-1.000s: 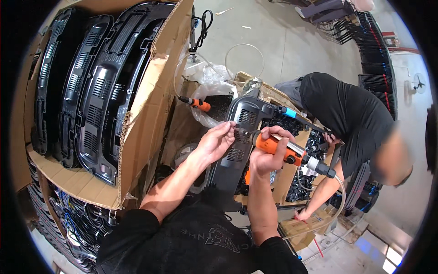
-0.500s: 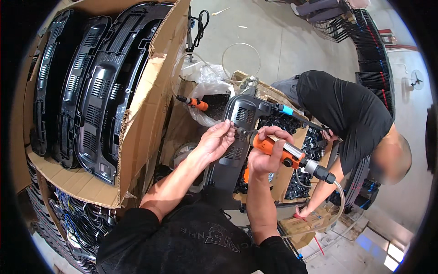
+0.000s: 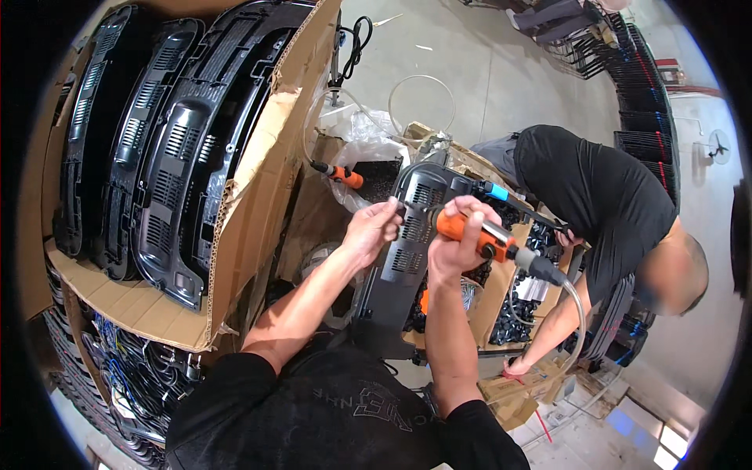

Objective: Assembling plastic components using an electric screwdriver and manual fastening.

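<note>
Right hand (image 3: 454,254) grips the orange power driver (image 3: 449,225) — left hand (image 3: 370,233) pinches narrow by its tip, any catch too small to tell, above the vented black panel (image 3: 403,262).

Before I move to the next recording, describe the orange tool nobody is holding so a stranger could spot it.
Start at the cardboard carton of black vented panels at left. Right of it, the unheld orange tool shows against a clear plastic bag. No hand grips it, whereas the other orange tool is in the person's right hand.
</note>
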`<move>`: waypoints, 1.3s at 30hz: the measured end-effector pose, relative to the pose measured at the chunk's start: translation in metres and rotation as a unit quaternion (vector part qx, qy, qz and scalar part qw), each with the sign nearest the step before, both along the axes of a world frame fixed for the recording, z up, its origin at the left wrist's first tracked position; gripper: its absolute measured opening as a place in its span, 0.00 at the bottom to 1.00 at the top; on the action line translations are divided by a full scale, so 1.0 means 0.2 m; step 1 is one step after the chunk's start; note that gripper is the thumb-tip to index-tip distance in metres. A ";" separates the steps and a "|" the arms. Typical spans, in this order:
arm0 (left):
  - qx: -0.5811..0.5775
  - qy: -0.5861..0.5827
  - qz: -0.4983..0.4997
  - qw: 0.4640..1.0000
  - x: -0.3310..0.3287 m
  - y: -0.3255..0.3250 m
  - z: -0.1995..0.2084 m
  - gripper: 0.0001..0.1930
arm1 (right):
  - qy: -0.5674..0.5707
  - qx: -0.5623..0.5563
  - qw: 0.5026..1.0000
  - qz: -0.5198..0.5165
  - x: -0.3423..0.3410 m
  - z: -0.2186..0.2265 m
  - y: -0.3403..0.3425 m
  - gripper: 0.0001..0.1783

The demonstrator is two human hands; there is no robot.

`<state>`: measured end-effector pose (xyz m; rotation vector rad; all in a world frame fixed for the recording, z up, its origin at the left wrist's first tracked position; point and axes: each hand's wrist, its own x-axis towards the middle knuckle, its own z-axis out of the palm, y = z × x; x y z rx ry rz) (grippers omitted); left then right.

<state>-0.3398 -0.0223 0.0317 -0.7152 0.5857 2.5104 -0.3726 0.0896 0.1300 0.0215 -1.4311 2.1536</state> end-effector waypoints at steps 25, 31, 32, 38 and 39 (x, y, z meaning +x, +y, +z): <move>-0.057 -0.046 0.041 0.997 0.18 -0.23 -0.30 0.08 | -0.024 0.103 0.989 0.102 -0.17 -0.24 -0.06 0.07; -0.041 -0.060 0.047 0.996 0.24 -0.18 -0.27 0.08 | -0.035 0.092 0.994 0.041 -0.05 -0.11 -0.05 0.06; -0.049 -0.052 0.041 0.997 0.25 -0.16 -0.26 0.09 | -0.031 0.086 0.996 0.013 -0.01 -0.07 -0.04 0.05; -0.074 0.024 -0.014 0.997 0.31 -0.05 -0.01 0.13 | 0.016 0.060 0.998 0.022 0.35 0.14 0.13 0.06; -0.074 0.026 -0.018 0.997 0.33 -0.02 0.05 0.13 | 0.039 0.040 0.998 0.034 0.41 0.18 0.18 0.07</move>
